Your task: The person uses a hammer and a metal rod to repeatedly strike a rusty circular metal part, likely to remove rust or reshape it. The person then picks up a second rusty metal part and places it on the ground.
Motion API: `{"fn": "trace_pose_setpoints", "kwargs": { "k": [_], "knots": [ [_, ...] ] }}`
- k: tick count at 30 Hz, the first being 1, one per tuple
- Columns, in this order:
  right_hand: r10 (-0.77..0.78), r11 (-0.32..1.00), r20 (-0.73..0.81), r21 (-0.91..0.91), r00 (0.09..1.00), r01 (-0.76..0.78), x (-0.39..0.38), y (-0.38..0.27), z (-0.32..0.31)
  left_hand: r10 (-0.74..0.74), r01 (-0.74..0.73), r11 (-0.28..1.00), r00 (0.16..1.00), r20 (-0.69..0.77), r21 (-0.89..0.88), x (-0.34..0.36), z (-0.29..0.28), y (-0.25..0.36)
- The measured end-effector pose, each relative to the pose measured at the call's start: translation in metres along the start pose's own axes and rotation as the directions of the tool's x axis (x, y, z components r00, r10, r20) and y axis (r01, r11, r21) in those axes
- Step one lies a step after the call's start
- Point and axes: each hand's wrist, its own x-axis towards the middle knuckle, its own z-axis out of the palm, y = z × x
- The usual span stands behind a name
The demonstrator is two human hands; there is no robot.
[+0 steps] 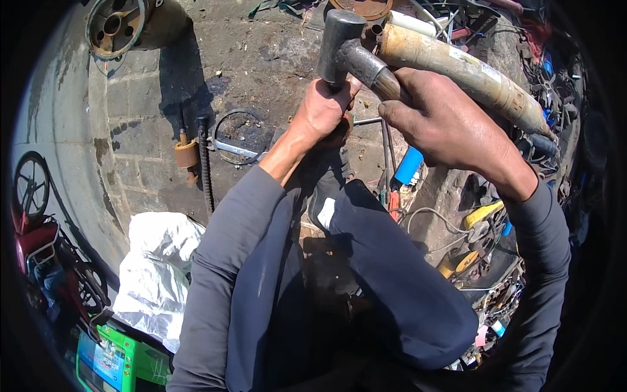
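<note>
My right hand [450,124] is wrapped round the handle of a hammer [341,40], which has a thick, dark metal head and a short neck. The hammer head is just above my left hand [321,110] and overlaps it in view. The fingers of my left hand are closed, and the thing they hold is mostly hidden beneath the hammer head. Beneath that hand, between my feet, a rusty round workpiece [339,134] is partly visible. My dark-trousered knees are bent on either side.
A long, worn metal cylinder [464,72] lies at the upper right beside piled scrap. Left of my arms are a copper-coloured part [187,155], a ridged rod [206,163] and a thin ring [222,116]. A silver sheet [157,281] and a motorcycle [39,255] are farther left.
</note>
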Motion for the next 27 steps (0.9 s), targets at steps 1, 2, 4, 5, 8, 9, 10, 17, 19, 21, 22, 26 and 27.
{"fn": "trace_pose_setpoints", "kwargs": {
  "k": [1,2,4,5,8,9,10,17,19,21,22,26,27],
  "knots": [
    [0.02,0.996,0.003,0.085,1.0,-0.02,-0.005,0.005,-0.006,-0.049,0.049,0.999,0.999,-0.009,0.008,0.0,-0.001,0.001],
    [-0.027,0.984,-0.027,0.178,0.999,0.031,-0.011,0.008,-0.014,-0.116,0.116,0.993,0.993,-0.006,0.02,-0.002,-0.002,0.001],
    [-0.091,0.926,-0.149,0.351,0.985,0.139,-0.017,0.011,-0.037,-0.076,0.075,0.996,0.997,0.011,0.048,0.0,-0.004,0.0],
    [-0.079,0.933,-0.243,0.324,0.967,0.158,-0.019,0.008,-0.045,-0.052,0.052,0.996,0.999,0.009,0.073,0.001,-0.003,-0.001],
    [0.06,0.958,-0.296,0.285,0.953,0.028,-0.017,-0.007,-0.047,-0.031,0.03,0.999,0.999,0.024,0.036,0.001,-0.003,-0.005],
    [0.032,0.995,-0.329,0.105,0.944,0.003,-0.012,-0.012,-0.037,-0.03,0.029,0.999,0.999,0.03,0.032,0.001,-0.003,-0.006],
    [-0.143,0.983,-0.329,-0.154,0.933,0.096,-0.009,-0.015,-0.027,-0.018,0.018,1.0,0.999,0.028,0.016,0.001,-0.002,-0.006],
    [0.13,0.942,-0.089,0.321,0.987,-0.096,-0.021,0.009,0.016,-0.173,0.171,0.985,0.983,0.062,0.035,-0.01,-0.003,-0.011],
    [0.178,0.869,-0.149,0.487,0.973,-0.084,-0.029,0.02,0.021,-0.129,0.125,0.99,0.989,0.07,0.065,-0.005,-0.004,-0.012],
    [0.244,0.795,-0.183,0.6,0.952,-0.088,-0.032,0.029,0.034,-0.129,0.131,0.991,0.989,0.07,-0.021,-0.001,-0.005,-0.012],
    [0.231,0.765,-0.208,0.643,0.95,-0.046,-0.029,0.033,0.046,-0.124,0.128,0.99,0.991,0.051,-0.067,0.0,-0.007,-0.01],
    [0.439,0.394,0.04,0.889,0.898,-0.232,-0.021,0.057,0.099,-0.178,0.095,0.9,0.971,-0.158,-0.426,0.007,-0.022,0.015],
    [0.5,0.332,0.095,0.897,0.861,-0.292,-0.02,0.063,0.115,-0.135,0.041,0.881,0.977,-0.167,-0.472,0.008,-0.03,0.025]
  ]
}}
